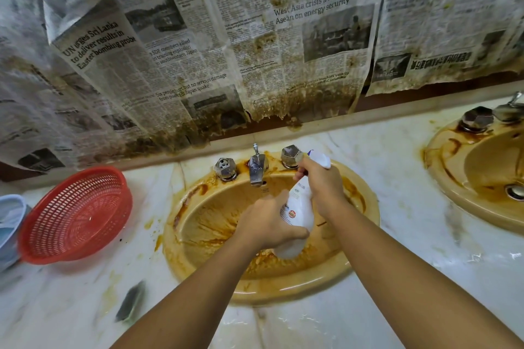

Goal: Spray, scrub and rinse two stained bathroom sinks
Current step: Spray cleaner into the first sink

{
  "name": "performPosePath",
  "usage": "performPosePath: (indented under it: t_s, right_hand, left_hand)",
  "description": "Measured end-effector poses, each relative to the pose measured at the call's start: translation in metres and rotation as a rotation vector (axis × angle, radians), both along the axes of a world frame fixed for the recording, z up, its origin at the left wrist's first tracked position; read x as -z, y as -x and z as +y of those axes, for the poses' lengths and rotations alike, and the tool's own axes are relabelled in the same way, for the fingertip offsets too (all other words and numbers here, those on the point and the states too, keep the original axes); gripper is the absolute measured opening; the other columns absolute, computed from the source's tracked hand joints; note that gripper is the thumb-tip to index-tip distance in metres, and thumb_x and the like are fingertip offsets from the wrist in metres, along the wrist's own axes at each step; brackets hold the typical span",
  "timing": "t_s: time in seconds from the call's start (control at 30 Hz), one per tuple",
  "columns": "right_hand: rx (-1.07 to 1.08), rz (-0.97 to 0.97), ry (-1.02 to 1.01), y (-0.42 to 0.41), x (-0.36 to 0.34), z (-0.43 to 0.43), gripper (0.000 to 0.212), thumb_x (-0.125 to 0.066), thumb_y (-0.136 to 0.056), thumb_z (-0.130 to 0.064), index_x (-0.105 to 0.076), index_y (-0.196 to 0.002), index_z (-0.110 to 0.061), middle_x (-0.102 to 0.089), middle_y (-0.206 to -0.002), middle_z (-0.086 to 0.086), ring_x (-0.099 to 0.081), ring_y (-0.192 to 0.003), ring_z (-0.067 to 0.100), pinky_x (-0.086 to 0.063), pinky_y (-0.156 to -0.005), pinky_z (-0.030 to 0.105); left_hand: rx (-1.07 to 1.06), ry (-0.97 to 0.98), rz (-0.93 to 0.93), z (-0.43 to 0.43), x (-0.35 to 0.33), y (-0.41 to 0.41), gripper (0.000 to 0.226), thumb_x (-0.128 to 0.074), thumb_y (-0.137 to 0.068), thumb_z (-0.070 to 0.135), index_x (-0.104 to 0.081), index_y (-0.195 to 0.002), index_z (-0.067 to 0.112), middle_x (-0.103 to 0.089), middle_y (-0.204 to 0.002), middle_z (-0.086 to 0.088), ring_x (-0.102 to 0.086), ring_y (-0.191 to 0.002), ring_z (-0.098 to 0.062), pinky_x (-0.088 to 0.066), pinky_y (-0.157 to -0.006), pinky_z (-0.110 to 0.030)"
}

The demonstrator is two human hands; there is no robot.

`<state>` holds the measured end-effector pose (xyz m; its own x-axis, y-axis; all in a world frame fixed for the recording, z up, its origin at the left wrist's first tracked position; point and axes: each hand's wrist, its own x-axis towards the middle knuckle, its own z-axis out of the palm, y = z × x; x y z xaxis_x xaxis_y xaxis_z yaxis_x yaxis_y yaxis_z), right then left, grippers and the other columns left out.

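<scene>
A yellow sink (198,224) smeared with brown stains sits in the middle of the marble counter. Over its bowl I hold a white spray bottle (297,215), tilted with its nozzle toward the back. My left hand (266,224) grips the bottle's body from the left. Higher up, my right hand (323,184) is curled round the neck and trigger. A second stained yellow sink (453,161) lies at the far right, partly cut off by the frame edge.
Chrome tap (258,167) and two knobs stand behind the near sink. A red mesh basket (76,215) and a pale blue container (10,224) sit at the left. A dark scrub sponge (131,302) lies on the counter front left. Stained newspaper (198,51) covers the wall.
</scene>
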<state>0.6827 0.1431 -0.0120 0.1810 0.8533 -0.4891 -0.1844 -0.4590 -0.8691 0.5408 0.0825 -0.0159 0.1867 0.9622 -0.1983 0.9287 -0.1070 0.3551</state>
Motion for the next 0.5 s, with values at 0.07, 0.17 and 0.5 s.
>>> performPosePath:
  t_s: [0.07, 0.17, 0.5]
  right_hand:
    - [-0.021, -0.008, 0.011, -0.003, -0.001, 0.001, 0.026, -0.072, -0.071, -0.036, -0.069, -0.066, -0.01, -0.075, -0.069, 0.011, -0.069, -0.063, 0.025, -0.06, -0.083, 0.049]
    - [0.006, 0.005, 0.052, -0.012, -0.001, 0.001, 0.05, -0.07, -0.056, -0.051, -0.07, -0.075, -0.005, -0.073, -0.062, 0.009, -0.076, -0.071, 0.031, -0.061, -0.081, 0.046]
    - [0.121, -0.098, 0.134, -0.067, 0.029, -0.031, 0.024, -0.074, -0.074, -0.039, -0.066, -0.064, -0.019, -0.067, -0.071, 0.002, -0.064, -0.07, 0.025, -0.051, -0.073, 0.039]
  left_hand:
    - [0.003, 0.008, 0.003, 0.001, 0.0, -0.002, 0.06, -0.065, -0.059, 0.08, -0.044, -0.097, 0.04, -0.057, -0.086, 0.008, -0.056, -0.078, -0.018, -0.033, -0.055, -0.032]
    - [0.022, 0.031, 0.001, 0.001, 0.002, -0.012, 0.058, -0.067, -0.061, 0.077, -0.046, -0.098, 0.038, -0.058, -0.084, 0.008, -0.056, -0.078, -0.018, -0.034, -0.055, -0.033]
    - [0.15, 0.123, -0.03, -0.011, 0.018, -0.043, 0.058, -0.067, -0.055, 0.077, -0.058, -0.095, 0.035, -0.064, -0.083, 0.009, -0.061, -0.078, -0.016, -0.055, -0.07, -0.043]
